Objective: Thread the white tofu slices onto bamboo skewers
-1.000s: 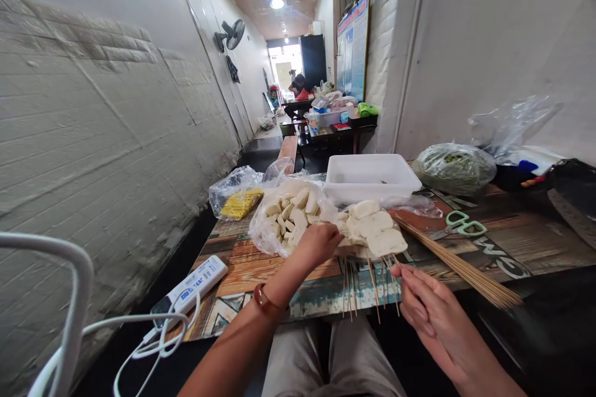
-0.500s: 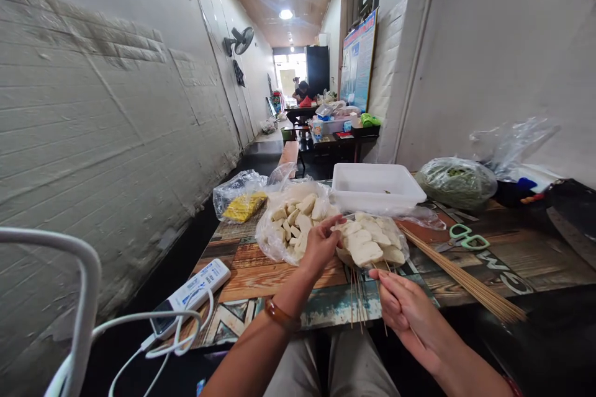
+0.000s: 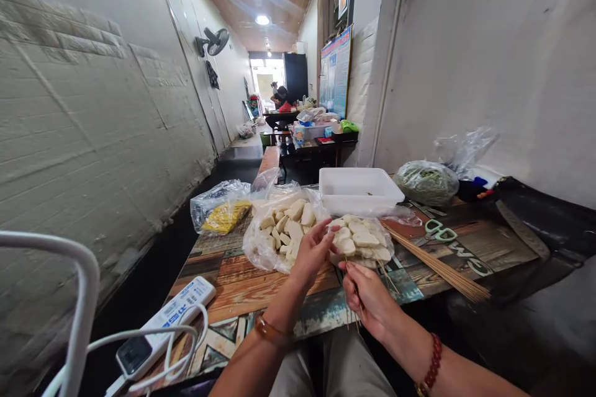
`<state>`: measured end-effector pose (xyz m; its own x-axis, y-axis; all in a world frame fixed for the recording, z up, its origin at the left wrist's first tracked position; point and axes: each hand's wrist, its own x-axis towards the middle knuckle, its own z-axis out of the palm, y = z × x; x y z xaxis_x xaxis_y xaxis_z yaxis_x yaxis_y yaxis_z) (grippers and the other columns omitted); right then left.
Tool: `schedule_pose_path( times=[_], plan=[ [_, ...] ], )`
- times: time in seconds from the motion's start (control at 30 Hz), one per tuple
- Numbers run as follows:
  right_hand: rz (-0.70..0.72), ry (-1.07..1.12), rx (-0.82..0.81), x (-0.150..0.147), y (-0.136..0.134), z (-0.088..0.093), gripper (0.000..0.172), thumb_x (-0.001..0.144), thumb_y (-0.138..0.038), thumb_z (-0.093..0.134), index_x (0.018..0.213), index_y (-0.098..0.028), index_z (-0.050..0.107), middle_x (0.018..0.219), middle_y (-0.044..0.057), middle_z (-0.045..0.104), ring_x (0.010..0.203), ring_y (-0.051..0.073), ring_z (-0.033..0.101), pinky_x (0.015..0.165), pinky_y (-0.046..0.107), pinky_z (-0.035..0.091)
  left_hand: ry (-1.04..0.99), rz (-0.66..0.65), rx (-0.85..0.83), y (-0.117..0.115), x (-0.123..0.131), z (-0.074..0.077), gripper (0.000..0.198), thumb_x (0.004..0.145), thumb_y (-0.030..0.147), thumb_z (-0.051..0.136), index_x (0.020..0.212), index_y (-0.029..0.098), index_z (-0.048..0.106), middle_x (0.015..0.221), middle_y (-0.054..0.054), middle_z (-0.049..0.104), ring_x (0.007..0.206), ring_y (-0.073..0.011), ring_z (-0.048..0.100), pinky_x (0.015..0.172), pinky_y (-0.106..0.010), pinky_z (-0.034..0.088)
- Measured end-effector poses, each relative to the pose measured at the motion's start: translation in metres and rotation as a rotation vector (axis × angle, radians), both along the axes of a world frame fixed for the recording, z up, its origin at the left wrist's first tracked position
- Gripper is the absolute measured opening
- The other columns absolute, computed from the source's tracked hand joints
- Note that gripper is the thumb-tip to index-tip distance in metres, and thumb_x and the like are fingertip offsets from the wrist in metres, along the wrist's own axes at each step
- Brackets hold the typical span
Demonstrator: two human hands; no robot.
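Two hands: both meet at lower centre of the frame, at the near edge of the table [image 3: 261,288].
Left hand [image 3: 313,252]: fingers curl inward and pinch a pale piece at the near rim of the skewered tofu pile [image 3: 361,242]; thumb and forefinger nearly closed on it.
Right hand [image 3: 367,294]: fingers pressed together around thin bamboo skewers [image 3: 357,310], whose ends stick out below the hand.
Tofu pile: sits just right of centre, on plastic, touching both hands; sticks run from it toward the lower edge.
Open bag of tofu pieces [image 3: 279,229]: just left of the pile, beside the left hand.
Loose skewer bundle [image 3: 435,267]: lies diagonally to the right of the pile, apart from the hands.
Behind: white tray [image 3: 358,189], green-handled scissors [image 3: 437,232], bag of greens [image 3: 426,183], bag of yellow food [image 3: 223,214].
Lower left: white power strip [image 3: 165,319] with a cable.
Hard to make out: how many skewers the right hand holds; the exact piece under the left fingertips blends with the pile; both forearms are cut off by the lower edge.
Pose: left forearm rises from bottom centre, wrist bent forward, bangle on it; right forearm enters from the lower right, palm turned inward, red bead bracelet on the wrist.
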<state>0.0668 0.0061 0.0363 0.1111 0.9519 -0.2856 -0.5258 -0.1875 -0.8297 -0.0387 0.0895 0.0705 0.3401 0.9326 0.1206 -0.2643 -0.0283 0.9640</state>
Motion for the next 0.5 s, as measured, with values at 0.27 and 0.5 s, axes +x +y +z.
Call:
schedule_pose_path(
  times=[0.27,0.5],
  plan=[
    [0.028,-0.022,-0.032,0.001,0.014,-0.013,0.019,0.095,-0.034,0.059,0.097,-0.015,0.061,0.066,-0.006,0.057,0.042,0.004,0.046,0.037,0.015,0.037,0.036,-0.046,0.002,-0.005,-0.002,-0.006,0.066,0.077,0.047,0.070,0.131,0.014,0.054,0.110,-0.014,0.069,0.050,-0.0065,0.057,0.038,-0.016,0.032],
    [-0.034,-0.008,-0.007,-0.008,0.004,-0.018,0.025,0.094,-0.039,0.060,0.103,-0.015,0.063,0.077,-0.001,0.066,0.058,0.010,0.061,0.051,0.021,0.049,0.056,-0.061,0.014,-0.009,-0.006,-0.008,0.061,0.074,0.048,0.073,0.123,0.014,0.060,0.109,-0.013,0.069,0.067,-0.0126,0.064,0.050,-0.020,0.043]
  ],
)
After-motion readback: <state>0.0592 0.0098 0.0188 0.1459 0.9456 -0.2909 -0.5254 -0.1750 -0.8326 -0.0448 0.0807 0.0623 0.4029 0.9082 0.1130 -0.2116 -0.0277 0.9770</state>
